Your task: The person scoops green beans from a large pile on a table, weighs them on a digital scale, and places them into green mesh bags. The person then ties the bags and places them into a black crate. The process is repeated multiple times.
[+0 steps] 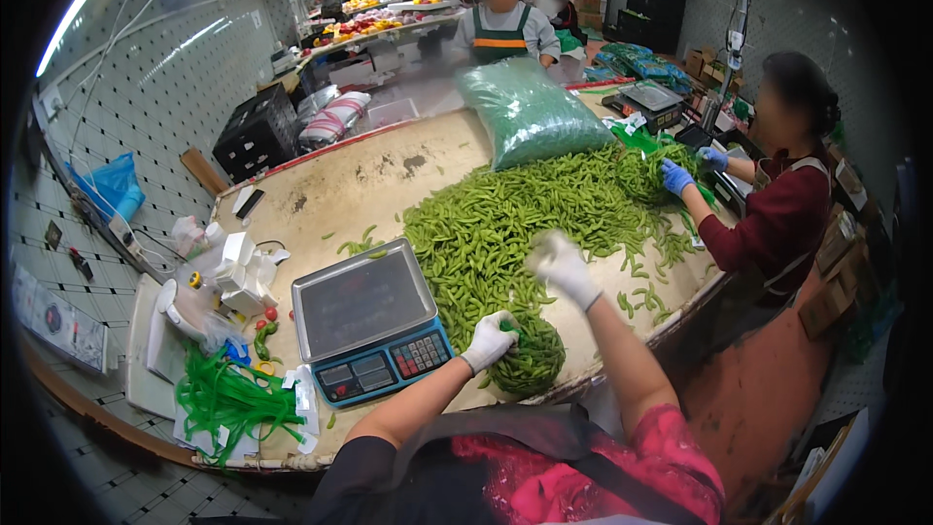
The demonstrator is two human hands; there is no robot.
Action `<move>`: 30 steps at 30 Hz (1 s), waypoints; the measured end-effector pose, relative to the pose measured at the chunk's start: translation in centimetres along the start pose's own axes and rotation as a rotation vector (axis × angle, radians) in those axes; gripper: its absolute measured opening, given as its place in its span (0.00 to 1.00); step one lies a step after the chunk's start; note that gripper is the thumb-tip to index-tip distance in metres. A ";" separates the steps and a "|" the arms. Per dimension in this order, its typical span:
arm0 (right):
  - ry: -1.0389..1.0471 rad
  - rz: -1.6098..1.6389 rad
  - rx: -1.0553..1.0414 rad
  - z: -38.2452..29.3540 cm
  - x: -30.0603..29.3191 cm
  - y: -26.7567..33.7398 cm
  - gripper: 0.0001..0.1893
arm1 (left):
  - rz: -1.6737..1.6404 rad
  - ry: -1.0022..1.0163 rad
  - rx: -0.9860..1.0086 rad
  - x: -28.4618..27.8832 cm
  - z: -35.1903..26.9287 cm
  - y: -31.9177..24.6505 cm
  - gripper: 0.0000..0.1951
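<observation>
My left hand (490,343), in a white glove, grips the gathered mouth of a green mesh bag (530,359) filled with green bean pods, likely edamame. The bag rests at the near edge of the table. Gloved in white too, my right hand (563,268) is over the near right side of a big heap of loose pods (503,226). Motion blurs its fingers, so whether it holds pods is unclear. Left of the bag stands a digital scale (368,306) with a metal pan and a blue keypad; one pod lies on the pan's far edge.
Green mesh bags (229,397) lie at the near left corner beside white boxes (244,270). A large plastic sack (532,109) sits behind the heap. On the right, a blue-gloved co-worker (773,197) handles a filled mesh bag (652,171); another person (503,22) stands across the table.
</observation>
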State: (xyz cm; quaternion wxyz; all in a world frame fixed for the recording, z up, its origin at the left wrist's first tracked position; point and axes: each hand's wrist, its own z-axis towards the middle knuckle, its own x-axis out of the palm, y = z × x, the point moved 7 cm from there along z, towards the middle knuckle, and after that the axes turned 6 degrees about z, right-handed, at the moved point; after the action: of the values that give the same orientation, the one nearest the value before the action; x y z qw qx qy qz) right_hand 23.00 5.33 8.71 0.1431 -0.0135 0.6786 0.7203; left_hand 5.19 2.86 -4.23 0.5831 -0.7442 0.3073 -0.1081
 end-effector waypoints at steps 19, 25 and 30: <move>0.014 -0.441 -0.404 -10.3 3.7 -2.1 0.13 | -0.582 0.296 -0.423 1.3 1.9 2.2 0.12; -0.131 -0.486 -0.551 -11.6 3.6 -2.6 0.08 | -0.988 0.479 -0.454 2.1 0.3 0.4 0.35; -0.105 -0.629 -0.790 -12.0 5.1 -1.2 0.07 | -0.982 0.295 -0.315 2.4 -0.6 0.6 0.16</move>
State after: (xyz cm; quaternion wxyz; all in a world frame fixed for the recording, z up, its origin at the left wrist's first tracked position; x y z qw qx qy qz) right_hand 16.27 -5.49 5.46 0.3709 -0.2340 0.3093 0.8438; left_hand 6.58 0.96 -5.06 0.2957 -0.8557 0.0141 -0.4244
